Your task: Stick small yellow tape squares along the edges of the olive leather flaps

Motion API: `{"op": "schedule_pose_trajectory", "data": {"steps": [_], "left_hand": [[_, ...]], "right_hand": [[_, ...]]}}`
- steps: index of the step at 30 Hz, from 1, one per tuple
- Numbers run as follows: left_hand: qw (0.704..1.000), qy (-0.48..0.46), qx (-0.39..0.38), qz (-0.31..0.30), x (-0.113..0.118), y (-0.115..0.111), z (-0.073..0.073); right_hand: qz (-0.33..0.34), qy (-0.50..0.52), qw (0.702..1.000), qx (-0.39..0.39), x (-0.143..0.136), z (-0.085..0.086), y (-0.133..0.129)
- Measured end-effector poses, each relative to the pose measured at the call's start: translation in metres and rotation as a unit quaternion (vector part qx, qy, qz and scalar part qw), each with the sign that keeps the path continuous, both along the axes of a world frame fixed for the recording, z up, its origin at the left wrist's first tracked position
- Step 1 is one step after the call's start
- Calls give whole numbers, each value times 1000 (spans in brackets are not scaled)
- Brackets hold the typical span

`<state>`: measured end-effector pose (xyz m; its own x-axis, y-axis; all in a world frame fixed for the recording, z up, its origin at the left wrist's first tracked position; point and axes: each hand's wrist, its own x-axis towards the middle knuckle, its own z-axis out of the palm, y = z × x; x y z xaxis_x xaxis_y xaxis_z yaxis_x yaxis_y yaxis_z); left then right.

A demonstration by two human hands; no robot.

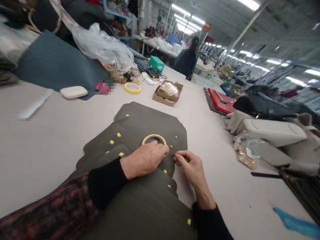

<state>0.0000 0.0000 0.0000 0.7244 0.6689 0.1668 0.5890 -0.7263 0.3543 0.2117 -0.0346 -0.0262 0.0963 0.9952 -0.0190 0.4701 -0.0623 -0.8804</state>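
- Head view: left hand [147, 157] lies palm down over the stacked dark panels [152, 115], its fingers curled against the near side of a yellow-edged tape roll [153, 135]. Whether they clamp the roll cannot be told.
- Right hand [188, 163] is just beside the panels' right edge, thumb and forefinger tips together; anything pinched between them is too small to confirm.
- Panels overlap in steps beneath and around the left hand, presumably so each edge, with its yellow tabs [111, 142], remains exposed and reachable.
- Roll lies flat on the panels, probably kept there for ready access; two small metal studs [171, 146] sit just beyond the gap between the hands.
- Pose: left forearm enters from the lower left, wrist nearly level; right forearm rises from below, wrist bent inward, fingers toward the left hand.
- Beyond both hands, a cardboard box [162, 100] stands on the table [207, 140].
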Motion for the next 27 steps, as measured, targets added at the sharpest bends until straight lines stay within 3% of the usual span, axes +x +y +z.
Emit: {"op": "schedule_pose_trajectory", "data": {"steps": [5,10,17,27], "left_hand": [[1000,15,0,-19,-1,-14,5],[1000,-3,-30,-7,-5,-12,1],[998,-23,-51,7,-8,-10,3],[999,-3,-38,4,-7,-11,2]], "right_hand": [[-15,27,999,29,-8,6,5],[34,57,994,-91,-11,15,-7],[77,-148,984,-58,-25,20,-18],[115,-290,950,-3,-28,20,-16]]}}
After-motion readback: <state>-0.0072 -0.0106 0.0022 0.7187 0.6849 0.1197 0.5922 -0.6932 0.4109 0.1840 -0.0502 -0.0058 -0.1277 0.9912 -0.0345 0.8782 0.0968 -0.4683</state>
